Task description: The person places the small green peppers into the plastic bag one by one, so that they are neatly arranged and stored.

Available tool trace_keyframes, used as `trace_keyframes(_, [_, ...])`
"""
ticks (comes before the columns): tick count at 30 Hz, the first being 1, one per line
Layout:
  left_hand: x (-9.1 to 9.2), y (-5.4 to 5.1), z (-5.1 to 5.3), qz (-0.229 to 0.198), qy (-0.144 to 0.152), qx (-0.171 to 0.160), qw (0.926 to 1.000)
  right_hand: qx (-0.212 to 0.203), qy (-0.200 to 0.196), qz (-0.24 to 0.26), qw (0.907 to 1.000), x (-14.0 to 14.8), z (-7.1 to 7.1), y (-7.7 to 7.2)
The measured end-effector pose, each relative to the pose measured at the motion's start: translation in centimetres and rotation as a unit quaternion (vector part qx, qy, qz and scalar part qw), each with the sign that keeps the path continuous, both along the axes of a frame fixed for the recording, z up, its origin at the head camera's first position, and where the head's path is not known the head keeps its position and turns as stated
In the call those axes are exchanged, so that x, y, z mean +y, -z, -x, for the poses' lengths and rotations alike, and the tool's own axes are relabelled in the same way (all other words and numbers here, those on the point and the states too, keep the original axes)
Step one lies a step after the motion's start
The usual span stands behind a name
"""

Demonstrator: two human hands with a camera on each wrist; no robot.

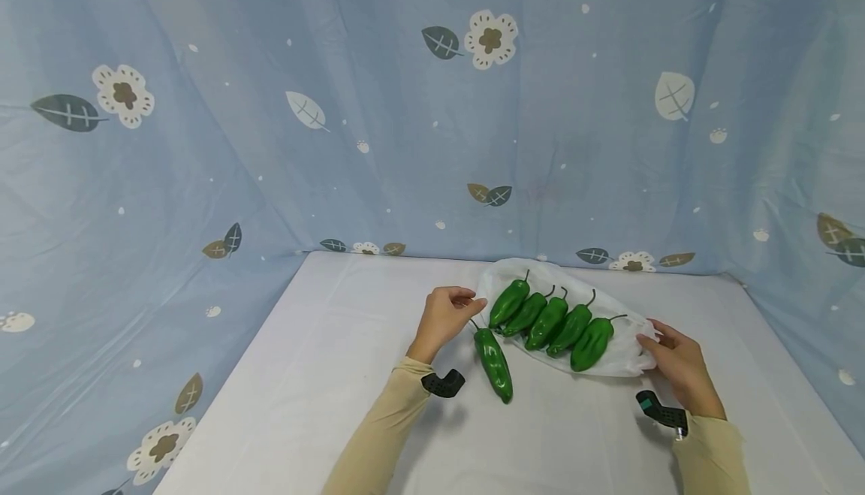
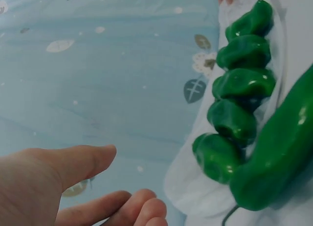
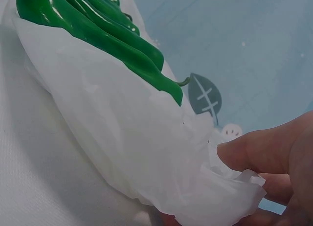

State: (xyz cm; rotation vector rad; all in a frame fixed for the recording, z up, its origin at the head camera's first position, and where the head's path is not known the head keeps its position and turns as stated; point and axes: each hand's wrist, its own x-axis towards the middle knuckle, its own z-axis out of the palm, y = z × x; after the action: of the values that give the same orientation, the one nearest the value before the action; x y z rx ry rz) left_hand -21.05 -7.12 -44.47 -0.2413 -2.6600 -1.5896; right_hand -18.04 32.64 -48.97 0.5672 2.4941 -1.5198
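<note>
Several green peppers [image 1: 547, 322] lie side by side in a row on a white plastic bag [image 1: 625, 360], stems pointing away. One more green pepper [image 1: 495, 366] lies on the table just in front of the bag's left end. My left hand [image 1: 446, 321] hovers by that pepper's stem, thumb and fingers apart and holding nothing, as the left wrist view [image 2: 93, 182] also shows. At the bag's right end, my right hand [image 1: 682, 363] grips the crumpled plastic between thumb and fingers. Part of its fingers is hidden behind the bag in the right wrist view.
A white-covered table [image 1: 324, 330] spreads under everything. Behind it and along its sides hangs a blue curtain [image 1: 392, 142] printed with leaves and flowers. A black wrist device [image 1: 443, 384] is on the left wrist, another [image 1: 662, 411] on the right.
</note>
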Motion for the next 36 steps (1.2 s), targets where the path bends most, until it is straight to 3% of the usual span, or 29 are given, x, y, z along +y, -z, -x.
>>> trace_keyframes(31, [0.1, 3.2, -2.7, 0.02, -0.025, -0.036, 0.9988, 0.003, 0.011, -0.002, 0.9999, -0.1, 0.0, 0.0])
trace_keyframes(36, [0.3, 3.6, -3.1, 0.04, -0.021, -0.044, 0.998, 0.006, 0.012, 0.0, 0.9999, -0.1, 0.1, 0.1])
